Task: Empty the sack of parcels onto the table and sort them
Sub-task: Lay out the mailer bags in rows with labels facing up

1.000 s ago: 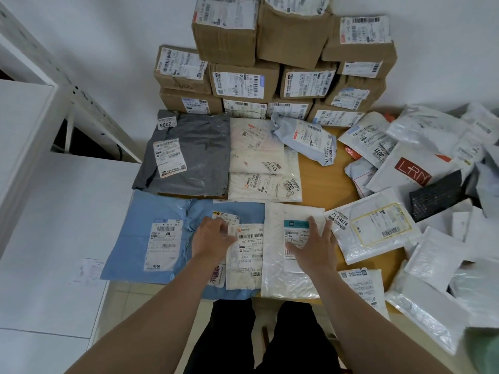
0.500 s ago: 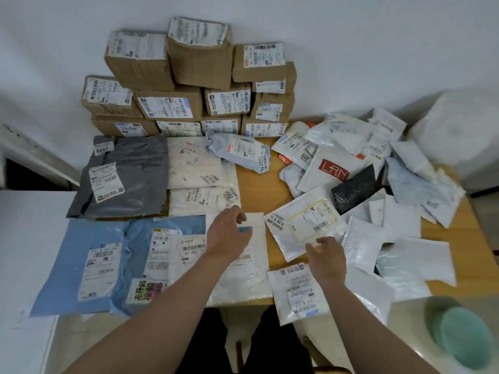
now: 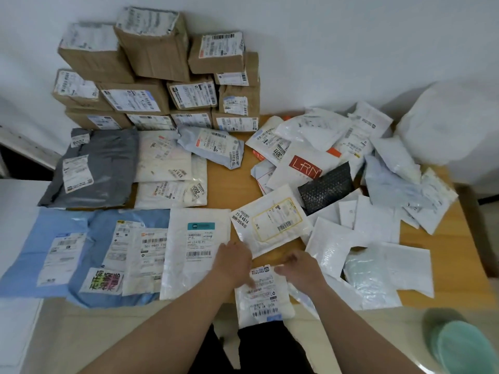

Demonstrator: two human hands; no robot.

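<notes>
Fingers [image 3: 247, 283] of the left hand [image 3: 234, 261] reach down flat onto the label of a small white parcel [image 3: 263, 298]. The right hand [image 3: 301, 267] has its fingertips at that parcel's upper right corner, loosely bent, and the blur hides whether they pinch it or only touch it. The parcel lies at the lower centre of the frame, hanging partly over the near edge of the wooden table [image 3: 226, 184]. Just left of it is a white bubble mailer with a teal label [image 3: 194, 252]. Just above it is a white mailer with a yellow-framed label [image 3: 271, 222], which the left hand overlaps at one corner. Further left, blue bags [image 3: 35, 244] lie flat side by side with labels facing up, and above them are a grey bag [image 3: 102, 163] and several cream mailers [image 3: 162, 157]. A loose heap of white mailers [image 3: 378, 225] fills the right side of the frame, overlapping at all angles, with a black bubble pouch [image 3: 325, 187] and a mailer marked LRN [image 3: 305, 168] among them. Every bag looks sealed, so no contents show. Cardboard boxes [image 3: 151, 49] are stacked against the wall at the upper left, all closed and labelled. A bulky white sack [image 3: 448, 122] slumps at the upper right beside the heap, and its inside is out of sight. A blurred green round object [image 3: 464, 349] sits in the lower right corner.
</notes>
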